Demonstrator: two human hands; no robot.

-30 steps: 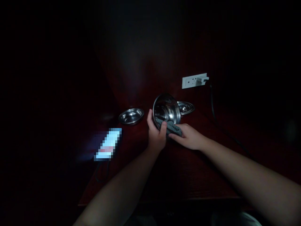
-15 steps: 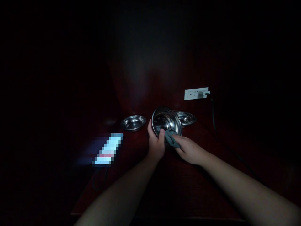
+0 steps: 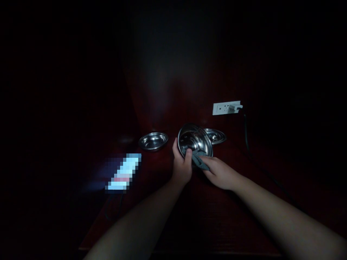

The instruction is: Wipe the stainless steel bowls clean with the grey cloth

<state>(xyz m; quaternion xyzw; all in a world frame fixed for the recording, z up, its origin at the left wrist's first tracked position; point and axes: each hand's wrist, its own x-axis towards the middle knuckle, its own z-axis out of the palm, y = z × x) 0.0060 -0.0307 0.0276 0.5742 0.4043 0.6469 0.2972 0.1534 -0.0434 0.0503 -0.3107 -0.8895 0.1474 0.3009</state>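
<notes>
My left hand grips the near-left rim of a shiny metal bowl, thumb over the edge and fingers along the outside. The bowl is tilted so that its inside faces me. A grey-green cloth is bunched in my right hand, lying over the bowl's lower rim and partly inside it. The fingertips of my right hand are hidden by the cloth and the bowl. Left of the bowl, a shallow metal dish rests on the table; a round metal lid or dish lies behind it to the right.
A lit, pixelated screen, seemingly a phone, lies on the left of the dark red table. A white wall socket holds a plug, and a dark cable runs down to the right. The surroundings are very dark.
The view has tilted upward, so everything sits lower in the picture. My right hand has shifted the cloth along the bowl's lower rim, and its shape has changed. Both hands keep their hold.
</notes>
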